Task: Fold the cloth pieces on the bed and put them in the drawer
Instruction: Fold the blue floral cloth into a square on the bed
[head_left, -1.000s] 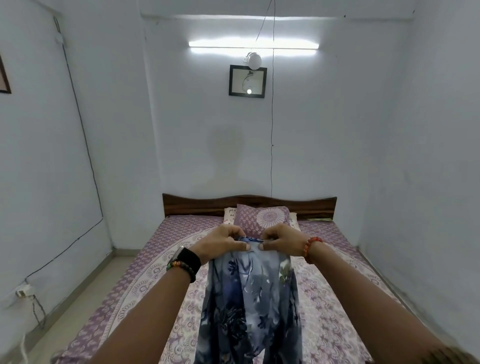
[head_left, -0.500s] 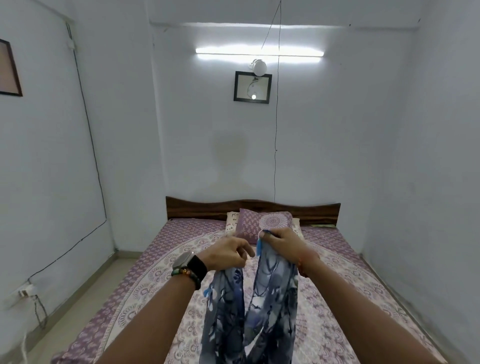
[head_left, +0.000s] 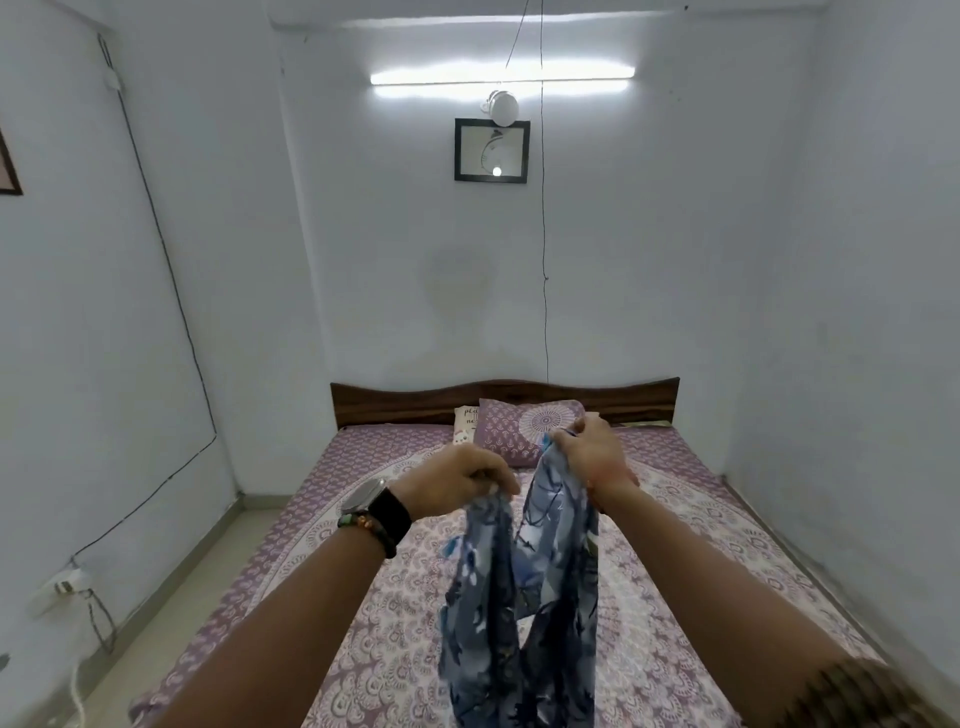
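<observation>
Both arms reach out over the bed (head_left: 322, 525), each hand gripping one end of a blue-and-white patterned cloth (head_left: 524, 613) held up in the air above the bedspread. The left hand (head_left: 457, 483) has its fingers (head_left: 498, 480) curled down and pinched on the top of one hanging length. The right hand (head_left: 589, 452), a little higher and further forward, has its fingers closed around the other end, with a bit of blue fabric poking out above the knuckles. Between the two hands the cloth sags into two drooping strands that meet lower down (a loose V shape), and its bottom runs out of view at the lower edge, so whether it touches the bed cannot be told.

A dark watch (head_left: 382, 512) and a beaded bracelet (head_left: 363, 525) sit on the left wrist. At the far end of the bed a purple patterned pillow (head_left: 524, 428) leans against the dark wooden headboard (head_left: 415, 402), with a small pale cushion (head_left: 465, 423) just beside it on the left. On the wall above hang a framed picture (head_left: 492, 150) and a lit tube light (head_left: 501, 78). A thin cable (head_left: 544, 260) drops down the wall toward the headboard.
</observation>
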